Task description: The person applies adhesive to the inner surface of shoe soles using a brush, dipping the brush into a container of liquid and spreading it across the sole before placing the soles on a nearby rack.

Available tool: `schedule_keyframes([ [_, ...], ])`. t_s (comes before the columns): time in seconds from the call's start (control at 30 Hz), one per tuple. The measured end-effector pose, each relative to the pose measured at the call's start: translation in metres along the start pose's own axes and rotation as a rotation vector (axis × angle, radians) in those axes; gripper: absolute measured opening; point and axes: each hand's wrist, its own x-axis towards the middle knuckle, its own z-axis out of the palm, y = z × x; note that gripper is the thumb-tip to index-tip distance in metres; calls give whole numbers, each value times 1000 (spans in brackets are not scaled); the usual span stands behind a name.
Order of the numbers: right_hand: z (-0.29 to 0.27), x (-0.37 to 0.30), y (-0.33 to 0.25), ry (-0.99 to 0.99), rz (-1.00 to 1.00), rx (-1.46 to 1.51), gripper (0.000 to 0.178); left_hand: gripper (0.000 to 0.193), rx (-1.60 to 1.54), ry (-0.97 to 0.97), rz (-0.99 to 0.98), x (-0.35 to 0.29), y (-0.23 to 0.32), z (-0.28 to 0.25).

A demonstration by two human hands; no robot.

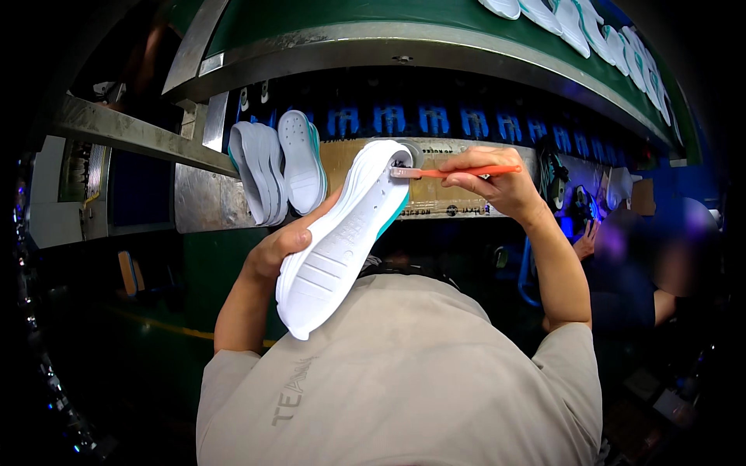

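Note:
A white shoe sole [330,248] with a teal stripe along its side is held up at a slant before my chest. My left hand [289,239] grips it from the left, thumb over the rim and the other fingers hidden beneath. In my right hand [497,182] is an orange toothbrush [435,172], pinched by the handle. Its bristle end touches the inside of the sole's far end, by a dark patch and several small holes.
More white soles [264,171] stand against each other on the metal bench [203,198] to the left. Above runs a green conveyor [350,15] with a metal edge [435,39], carrying a row of soles [575,27] at far right. A co-worker's hand [587,241] shows at right.

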Motion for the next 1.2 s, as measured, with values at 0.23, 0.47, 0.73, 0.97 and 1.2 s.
schedule_keyframes([
  [0.23,11,-10,-4,4,383,405,15,120,451,-56,107,4,9,-9],
  [0.47,9,-11,7,19,516,618,18,110,344,-39,73,5,5,-16],
  [0.73,21,-70,47,623,486,897,30,82,-585,-145,-160,25,-43,-46],
  [0.97,43,-105,57,728,550,906,33,94,-178,-524,405,160,157,-48],
  [1.2,79,-102,68,650,676,861,29,51,477,470,498,166,111,-86],
])
